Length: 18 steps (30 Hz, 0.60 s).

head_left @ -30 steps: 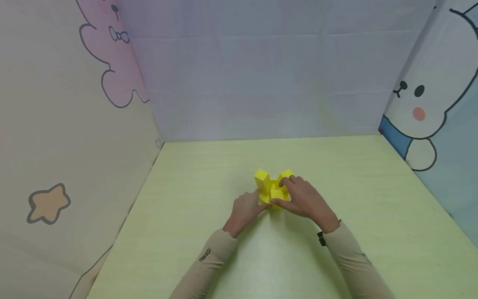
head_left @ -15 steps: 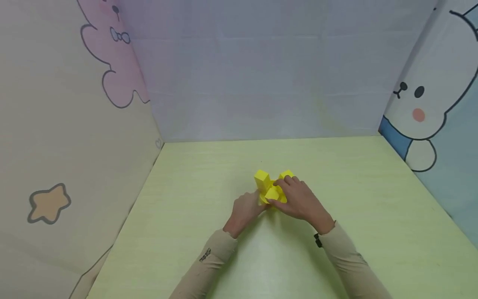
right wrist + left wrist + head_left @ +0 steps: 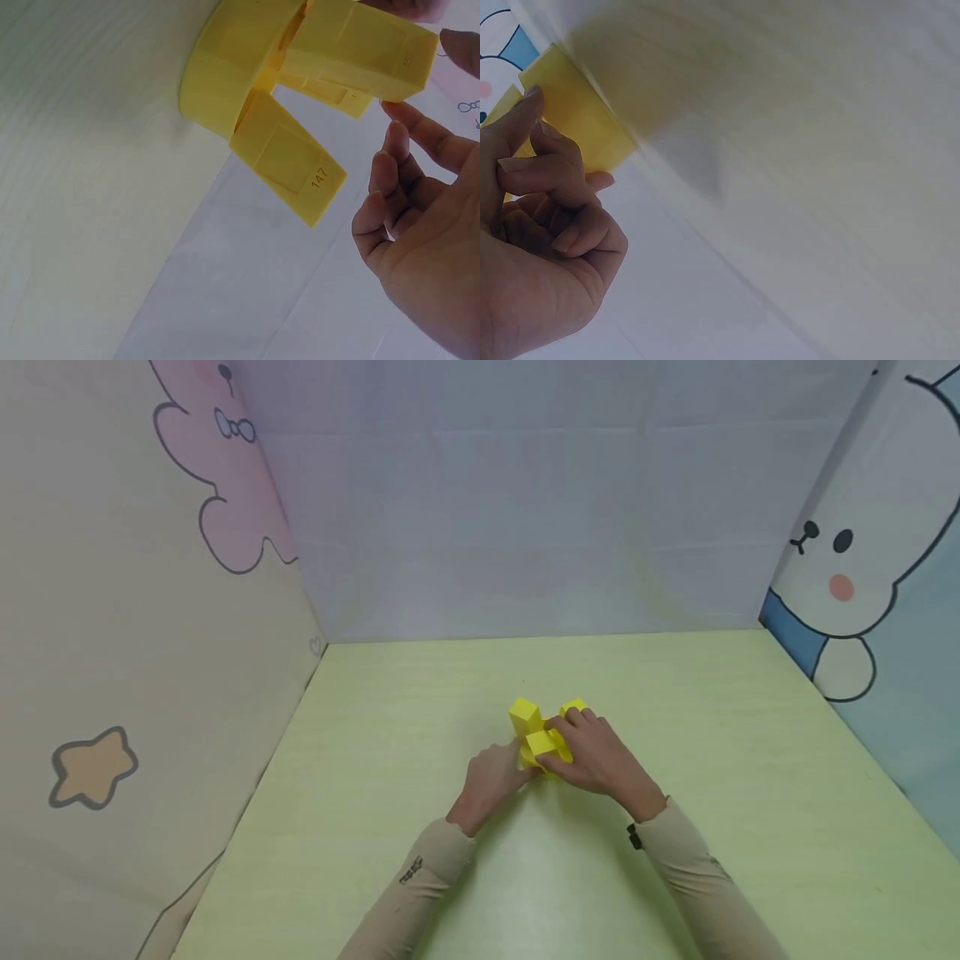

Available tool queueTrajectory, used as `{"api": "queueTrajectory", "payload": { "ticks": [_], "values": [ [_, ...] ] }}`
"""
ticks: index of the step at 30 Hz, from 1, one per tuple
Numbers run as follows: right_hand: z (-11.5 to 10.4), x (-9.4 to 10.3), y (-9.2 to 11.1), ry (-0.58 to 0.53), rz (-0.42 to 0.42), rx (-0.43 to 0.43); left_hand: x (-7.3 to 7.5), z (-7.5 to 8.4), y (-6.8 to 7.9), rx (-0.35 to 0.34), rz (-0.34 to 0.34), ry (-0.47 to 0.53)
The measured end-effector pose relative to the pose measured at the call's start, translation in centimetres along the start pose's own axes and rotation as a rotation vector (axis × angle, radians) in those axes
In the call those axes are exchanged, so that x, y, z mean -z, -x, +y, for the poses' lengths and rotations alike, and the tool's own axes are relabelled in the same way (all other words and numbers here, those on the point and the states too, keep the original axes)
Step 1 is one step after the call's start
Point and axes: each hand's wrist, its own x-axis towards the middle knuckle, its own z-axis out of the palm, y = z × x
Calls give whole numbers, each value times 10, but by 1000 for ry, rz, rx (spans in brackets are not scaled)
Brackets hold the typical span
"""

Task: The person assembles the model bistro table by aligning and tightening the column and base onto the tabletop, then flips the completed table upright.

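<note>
A yellow round base (image 3: 225,71) stands on the table with yellow tapered blocks leaning outward from its rim. My left hand (image 3: 491,781) grips the base from the left, thumb on the near side, as the left wrist view shows with the yellow base (image 3: 585,112). With thumb and index finger, my right hand (image 3: 592,752) pinches the end of the nearest block (image 3: 542,743). Another block (image 3: 524,717) rises at the back left, and one more block (image 3: 573,705) at the back right, partly behind my right fingers. One block (image 3: 289,161) carries the number 147. The base's inside is mostly hidden.
The pale green table (image 3: 375,718) stretches out on all sides of the hands. A plain light cloth (image 3: 480,527) hangs behind it. Printed cloths with cartoon figures (image 3: 840,568) border the left and right.
The pinched block has turned and shifted a little left, and my right hand has moved left with it. My left hand and the back left block stay in place.
</note>
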Motion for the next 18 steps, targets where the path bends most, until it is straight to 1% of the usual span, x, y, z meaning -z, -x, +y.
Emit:
{"api": "queueTrajectory", "payload": {
  "ticks": [2,6,9,11,15,18],
  "values": [
    [0,0,0,23,9,-16,0,0,0,-2,-3,-1],
    [0,-1,-1,88,31,-95,-1,0,0,0,-8,7],
    [0,-2,0,94,38,-143,-2,0,-1,6,-17,4],
    [0,-2,0,75,35,-143,-2,0,-1,6,-18,0],
    [-1,-2,0,39,37,-112,-1,1,0,3,-12,-1],
    [-3,-2,-1,79,44,-122,0,1,0,4,-13,3]
  ]
}}
